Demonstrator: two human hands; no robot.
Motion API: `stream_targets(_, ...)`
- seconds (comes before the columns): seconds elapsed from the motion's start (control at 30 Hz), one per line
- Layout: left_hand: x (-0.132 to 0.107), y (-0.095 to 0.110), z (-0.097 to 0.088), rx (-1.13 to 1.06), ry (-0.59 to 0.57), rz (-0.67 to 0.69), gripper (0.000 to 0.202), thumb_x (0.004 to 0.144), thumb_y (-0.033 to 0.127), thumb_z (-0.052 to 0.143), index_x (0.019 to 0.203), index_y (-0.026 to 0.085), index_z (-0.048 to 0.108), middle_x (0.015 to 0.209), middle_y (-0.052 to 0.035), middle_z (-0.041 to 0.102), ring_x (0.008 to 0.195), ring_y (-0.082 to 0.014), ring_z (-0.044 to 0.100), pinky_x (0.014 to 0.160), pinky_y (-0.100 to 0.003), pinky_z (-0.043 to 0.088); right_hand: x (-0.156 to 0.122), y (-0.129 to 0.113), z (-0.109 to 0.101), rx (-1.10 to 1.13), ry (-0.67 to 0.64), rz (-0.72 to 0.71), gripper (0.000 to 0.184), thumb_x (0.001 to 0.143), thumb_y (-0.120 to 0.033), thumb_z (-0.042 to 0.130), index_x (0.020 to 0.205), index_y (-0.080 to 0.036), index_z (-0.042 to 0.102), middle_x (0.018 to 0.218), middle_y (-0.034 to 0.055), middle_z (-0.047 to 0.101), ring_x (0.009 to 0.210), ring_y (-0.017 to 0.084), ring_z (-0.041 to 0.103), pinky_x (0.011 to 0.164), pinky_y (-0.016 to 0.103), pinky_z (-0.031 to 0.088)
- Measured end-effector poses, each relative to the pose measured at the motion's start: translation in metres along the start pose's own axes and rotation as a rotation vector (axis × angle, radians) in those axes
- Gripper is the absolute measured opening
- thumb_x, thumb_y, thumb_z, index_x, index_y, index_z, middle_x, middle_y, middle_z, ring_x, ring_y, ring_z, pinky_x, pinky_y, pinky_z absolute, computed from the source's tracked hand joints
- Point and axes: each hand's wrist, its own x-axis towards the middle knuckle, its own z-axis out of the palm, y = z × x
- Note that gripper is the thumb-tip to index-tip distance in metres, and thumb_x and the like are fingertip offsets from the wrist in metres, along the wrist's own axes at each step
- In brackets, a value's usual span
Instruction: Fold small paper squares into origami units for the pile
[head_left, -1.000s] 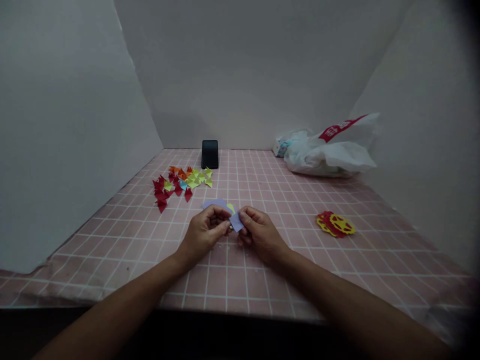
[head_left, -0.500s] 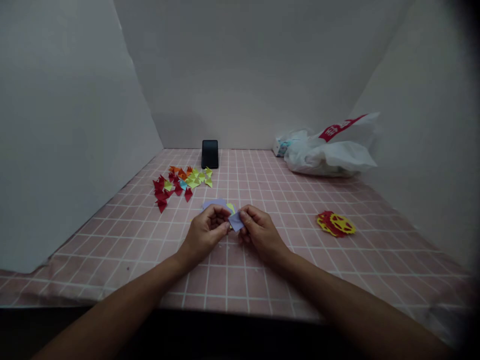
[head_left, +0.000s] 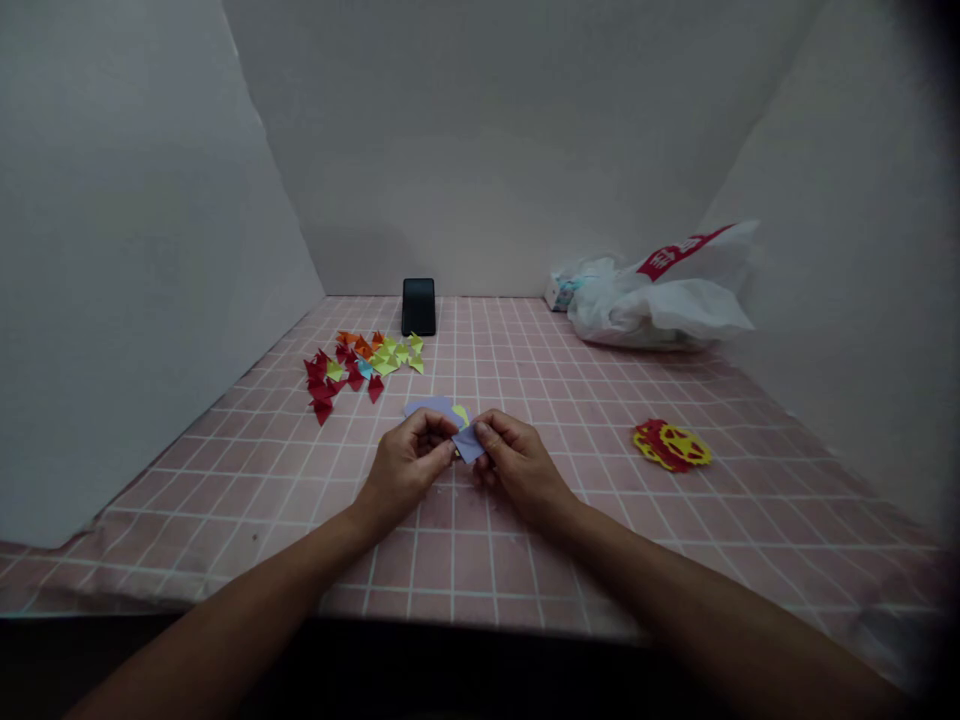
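Observation:
A small purple piece of folded paper [head_left: 469, 444] is held between my two hands, above the table. My left hand [head_left: 412, 455] pinches its left edge between thumb and fingers. On the other side my right hand [head_left: 517, 458] is closed on its right corner, the thumb on top. Just behind the hands lie purple paper sheets [head_left: 429, 405] with a bit of yellow paper [head_left: 460, 412] beside them, partly covered by my fingers. To the left sits a cluster of small folded paper pieces [head_left: 354, 378] in red, orange, yellow-green and blue.
A black phone [head_left: 418, 307] leans near the back wall. At the back right, a white plastic bag [head_left: 660, 305] with a red band lies against a small box [head_left: 557, 291]. Red and yellow gear-shaped cutouts [head_left: 673, 446] are stacked on the right of the checked tablecloth [head_left: 600, 570].
Both hands and the purple paper stay nearly in place, with only a very slight shift to the left. The view itself has moved a little too.

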Motion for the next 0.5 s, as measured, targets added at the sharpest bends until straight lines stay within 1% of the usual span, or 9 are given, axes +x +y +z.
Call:
stream_targets(0.2,-0.0003,0.0,-0.0005,0.146,0.041,0.08,0.006,0.084,0.017,0.062,0.089,0.018,0.065,0.08,-0.0016,0.066,0.07,-0.0136,0.064,0.066,-0.025,0.052,0.0001,0.0012,0.0003,-0.017,-0.006,-0.024,0.024,0.092,-0.043,0.056,0.082,-0.021,0.058,0.053,-0.0061,0.052,0.043,0.009,0.046,0.045,0.023,0.037)
stream_targets(0.3,-0.0005,0.0008,-0.0004,0.21,0.065,0.104,0.007,0.083,0.015,0.062,0.087,0.018,0.065,0.081,-0.002,0.067,0.071,-0.0141,0.064,0.065,-0.025,0.052,0.0003,0.0019,0.0009,0.007,-0.002,-0.042,0.02,0.092,-0.041,0.056,0.095,-0.021,0.06,0.054,-0.0069,0.052,0.044,0.009,0.048,0.045,0.022,0.038)
stream_targets(0.4,-0.0006,0.0022,0.0007,0.195,0.088,0.103,0.008,0.084,0.016,0.062,0.091,0.018,0.065,0.084,-0.0025,0.068,0.072,-0.0139,0.064,0.065,-0.024,0.052,0.0,0.0021,0.0012,0.031,-0.006,-0.085,0.02,0.091,-0.035,0.059,0.107,-0.023,0.057,0.059,-0.0078,0.054,0.047,0.009,0.05,0.046,0.021,0.04)
stream_targets(0.5,-0.0005,0.0032,0.0014,0.152,0.094,0.099,0.012,0.084,0.019,0.064,0.096,0.018,0.065,0.087,-0.0028,0.068,0.073,-0.0139,0.065,0.066,-0.025,0.053,-0.001,0.0016,0.0007,0.021,-0.016,-0.125,0.022,0.089,-0.032,0.063,0.108,-0.025,0.055,0.063,-0.0083,0.053,0.05,0.009,0.051,0.048,0.022,0.041)
